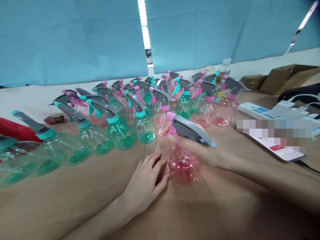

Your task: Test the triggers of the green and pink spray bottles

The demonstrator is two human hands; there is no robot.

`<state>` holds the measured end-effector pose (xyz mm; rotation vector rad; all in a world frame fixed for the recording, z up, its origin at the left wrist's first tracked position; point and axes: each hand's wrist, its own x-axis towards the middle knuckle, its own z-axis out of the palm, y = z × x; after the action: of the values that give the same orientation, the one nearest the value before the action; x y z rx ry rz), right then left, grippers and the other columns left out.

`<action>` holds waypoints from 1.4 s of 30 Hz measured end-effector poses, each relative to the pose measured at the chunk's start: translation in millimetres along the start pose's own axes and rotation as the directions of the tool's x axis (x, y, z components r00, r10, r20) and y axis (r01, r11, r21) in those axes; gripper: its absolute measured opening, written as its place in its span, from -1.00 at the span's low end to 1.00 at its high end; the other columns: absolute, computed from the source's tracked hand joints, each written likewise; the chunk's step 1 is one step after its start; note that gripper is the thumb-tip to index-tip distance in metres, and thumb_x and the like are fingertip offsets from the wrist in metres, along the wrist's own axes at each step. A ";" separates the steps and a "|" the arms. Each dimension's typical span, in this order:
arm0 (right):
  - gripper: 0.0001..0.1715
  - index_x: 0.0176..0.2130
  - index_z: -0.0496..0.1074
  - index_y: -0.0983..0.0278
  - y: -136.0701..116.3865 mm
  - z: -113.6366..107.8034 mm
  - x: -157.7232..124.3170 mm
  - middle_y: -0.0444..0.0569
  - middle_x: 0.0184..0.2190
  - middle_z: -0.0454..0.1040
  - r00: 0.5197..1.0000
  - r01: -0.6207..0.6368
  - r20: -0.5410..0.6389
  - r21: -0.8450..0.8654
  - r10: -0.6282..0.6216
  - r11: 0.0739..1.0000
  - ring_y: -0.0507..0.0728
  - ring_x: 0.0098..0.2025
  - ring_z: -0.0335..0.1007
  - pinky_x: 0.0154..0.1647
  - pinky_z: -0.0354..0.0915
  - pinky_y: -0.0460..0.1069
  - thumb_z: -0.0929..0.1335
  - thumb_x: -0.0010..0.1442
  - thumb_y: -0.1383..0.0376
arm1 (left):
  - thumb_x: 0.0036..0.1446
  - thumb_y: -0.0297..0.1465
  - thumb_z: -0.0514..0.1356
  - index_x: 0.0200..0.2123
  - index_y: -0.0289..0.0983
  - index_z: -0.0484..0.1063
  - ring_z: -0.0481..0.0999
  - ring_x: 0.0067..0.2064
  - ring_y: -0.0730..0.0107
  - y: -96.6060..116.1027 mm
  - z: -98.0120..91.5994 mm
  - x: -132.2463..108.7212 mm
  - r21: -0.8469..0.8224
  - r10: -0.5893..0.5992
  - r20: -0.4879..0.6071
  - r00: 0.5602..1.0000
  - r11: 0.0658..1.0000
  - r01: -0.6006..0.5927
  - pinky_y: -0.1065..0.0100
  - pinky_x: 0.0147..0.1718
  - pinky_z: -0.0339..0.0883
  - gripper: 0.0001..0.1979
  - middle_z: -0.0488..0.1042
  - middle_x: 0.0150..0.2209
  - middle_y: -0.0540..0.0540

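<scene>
The left forearm (100,216) lies nearest, ending in the left grip (147,176), its fingers loosely bent, holding nothing, just beside the bottle (185,170). The right grip (190,146) is closed around the bottle's upper part, under a grey sprayer (191,129) with a pink nozzle and trigger. The bottle is clear pink and round-bellied, with red-pink liquid inside, in front of the other bottles; whether its base touches the surface (75,196) I cannot tell. The brown surface carries green bottles (121,133) and pink bottles (225,111) in a crowd behind. At right are a phone (288,154), a white power strip (255,110) and a box (277,80). A blue curtain (87,40) hangs across the back, with 2 bright gaps
</scene>
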<state>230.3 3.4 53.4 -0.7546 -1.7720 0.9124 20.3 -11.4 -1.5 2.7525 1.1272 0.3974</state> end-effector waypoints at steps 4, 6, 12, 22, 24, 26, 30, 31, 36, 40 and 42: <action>-0.87 -0.20 0.32 0.21 -1.4 -0.5 1.0 -0.20 -0.44 0.27 1.000 0.012 -0.004 -0.019 -0.012 1.000 0.00 -0.42 0.15 -0.37 0.14 -0.05 0.29 0.28 0.20 | 0.28 -0.31 0.09 0.05 -0.22 0.34 0.28 0.16 0.01 -0.3 -0.4 0.3 0.000 0.002 -0.001 1.000 1.000 -0.002 -0.04 0.06 0.23 -0.71 0.31 0.14 -0.23; -0.88 -0.20 0.34 0.20 -2.7 -0.4 1.3 -0.20 -0.42 0.30 0.999 0.030 -0.018 -0.033 -0.030 0.999 0.00 -0.42 0.18 -0.38 0.14 -0.06 0.30 0.27 0.20 | 0.28 -0.31 0.09 0.05 -0.21 0.34 0.28 0.16 0.01 -0.4 -0.5 0.6 0.004 0.002 0.000 1.000 1.000 -0.002 -0.04 0.06 0.23 -0.71 0.31 0.15 -0.23; -0.81 -0.18 0.32 0.21 -2.1 -0.1 0.1 -0.19 -0.42 0.29 1.000 -0.030 0.004 -0.007 0.030 1.000 0.01 -0.38 0.20 -0.30 0.18 -0.04 0.29 0.28 0.14 | 0.28 -0.32 0.10 0.06 -0.26 0.35 0.26 0.16 -0.01 -0.2 0.2 0.6 0.011 0.003 0.006 1.000 1.000 -0.003 -0.03 0.07 0.21 -0.70 0.30 0.15 -0.26; -0.78 -0.14 0.33 0.18 0.6 -0.1 -0.2 -0.20 -0.39 0.29 0.998 -0.055 0.016 -0.007 0.055 0.998 0.01 -0.35 0.21 -0.26 0.20 -0.03 0.29 0.28 0.12 | 0.28 -0.33 0.10 0.05 -0.25 0.35 0.26 0.16 0.01 0.7 -0.8 0.4 -0.002 0.000 0.010 1.000 1.000 0.000 -0.03 0.06 0.22 -0.71 0.31 0.14 -0.25; -0.79 -0.14 0.33 0.18 0.0 0.2 0.4 -0.20 -0.40 0.30 0.998 -0.056 0.011 -0.002 0.056 0.998 0.00 -0.36 0.22 -0.27 0.20 -0.04 0.30 0.27 0.13 | 0.28 -0.33 0.10 0.04 -0.25 0.35 0.26 0.16 0.01 0.8 -1.0 0.9 -0.006 -0.002 0.013 1.000 1.000 0.002 -0.03 0.06 0.22 -0.71 0.31 0.14 -0.24; -0.79 -0.15 0.33 0.19 -1.1 0.3 0.9 -0.21 -0.42 0.29 0.998 -0.058 0.004 -0.005 0.058 0.998 -0.01 -0.39 0.21 -0.30 0.19 -0.05 0.30 0.27 0.13 | 0.28 -0.33 0.10 0.04 -0.25 0.35 0.26 0.17 0.01 0.7 -0.8 1.3 -0.009 -0.002 0.011 1.000 1.000 0.002 -0.02 0.06 0.22 -0.71 0.31 0.14 -0.25; -0.81 -0.16 0.34 0.19 -1.9 0.0 0.0 -0.22 -0.44 0.28 0.998 -0.063 -0.006 -0.007 0.063 0.998 -0.01 -0.42 0.20 -0.36 0.17 -0.06 0.31 0.27 0.14 | 0.28 -0.33 0.11 0.06 -0.27 0.35 0.25 0.18 0.01 -0.2 0.3 1.0 -0.004 -0.003 0.010 1.000 1.000 0.003 -0.01 0.08 0.20 -0.70 0.30 0.14 -0.25; -0.81 -0.16 0.35 0.19 -1.6 -0.1 -0.4 -0.21 -0.43 0.29 0.998 -0.060 -0.006 -0.007 0.060 0.998 -0.01 -0.41 0.20 -0.36 0.18 -0.06 0.31 0.26 0.15 | 0.28 -0.33 0.11 0.06 -0.27 0.35 0.25 0.17 0.01 -0.5 0.7 0.7 -0.003 -0.003 0.011 1.000 1.000 0.003 -0.01 0.08 0.20 -0.70 0.30 0.15 -0.25; -0.80 -0.17 0.33 0.20 -0.4 -0.3 -1.5 -0.18 -0.40 0.31 0.999 -0.039 0.001 -0.021 0.039 0.999 0.03 -0.36 0.24 -0.24 0.23 -0.02 0.29 0.27 0.14 | 0.28 -0.32 0.11 0.06 -0.27 0.34 0.25 0.17 0.01 -1.2 1.3 -0.7 0.002 -0.004 0.008 1.000 1.000 0.004 -0.01 0.07 0.20 -0.69 0.29 0.15 -0.26; -0.79 -0.15 0.33 0.20 -0.7 -0.3 -1.1 -0.17 -0.38 0.31 0.999 -0.051 0.009 -0.010 0.051 0.999 0.03 -0.35 0.24 -0.25 0.24 -0.02 0.29 0.27 0.14 | 0.28 -0.33 0.11 0.06 -0.27 0.34 0.25 0.17 0.01 -1.2 1.0 0.0 0.002 -0.004 0.009 1.000 1.000 0.004 -0.01 0.07 0.21 -0.69 0.30 0.14 -0.26; -0.79 -0.15 0.33 0.20 -0.2 -0.5 -1.2 -0.17 -0.39 0.30 0.999 -0.053 0.006 -0.005 0.053 0.999 0.03 -0.34 0.24 -0.24 0.24 -0.02 0.29 0.27 0.14 | 0.28 -0.33 0.11 0.06 -0.28 0.35 0.25 0.17 0.00 -1.2 1.0 0.0 0.005 -0.003 0.011 1.000 1.000 0.003 -0.01 0.08 0.20 -0.69 0.30 0.14 -0.26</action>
<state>231.2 2.4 53.1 -0.8058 -1.7679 0.9469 19.8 -10.6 -2.7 2.7532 1.1313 0.3792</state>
